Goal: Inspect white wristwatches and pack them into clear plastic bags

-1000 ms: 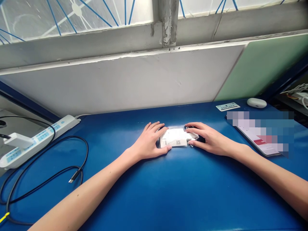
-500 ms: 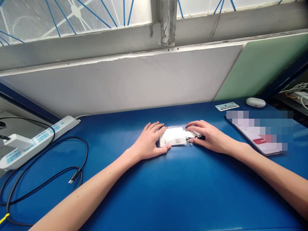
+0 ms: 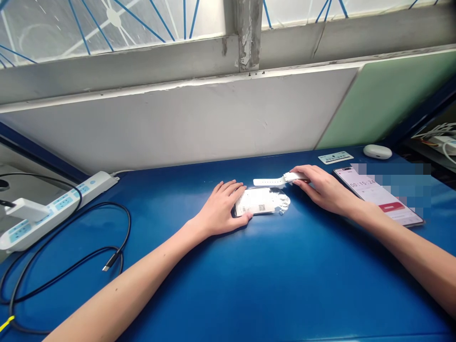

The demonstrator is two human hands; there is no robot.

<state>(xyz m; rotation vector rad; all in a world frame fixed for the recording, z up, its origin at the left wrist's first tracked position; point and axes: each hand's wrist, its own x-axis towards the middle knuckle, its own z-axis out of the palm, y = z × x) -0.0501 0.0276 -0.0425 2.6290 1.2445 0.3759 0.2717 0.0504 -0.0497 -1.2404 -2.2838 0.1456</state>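
A clear plastic bag with a white label (image 3: 261, 203) lies flat on the blue table (image 3: 249, 285). My left hand (image 3: 221, 209) rests on the bag's left end, fingers flat and spread, pinning it. My right hand (image 3: 322, 187) sits just behind and to the right of the bag, its fingers closed on one end of a white watch with a strap (image 3: 274, 181). The strap sticks out to the left, just above the table, behind the bag.
A phone with a lit screen (image 3: 379, 195) lies to the right. Behind it are a white earbud case (image 3: 377, 151) and a small label card (image 3: 334, 157). At far left lie a white power strip (image 3: 60, 204) and a looped black cable (image 3: 71, 256). A white board stands behind.
My right hand has drawn the white watch out of the bag's right end and moved it back and to the right. The left hand has kept the bag in place.
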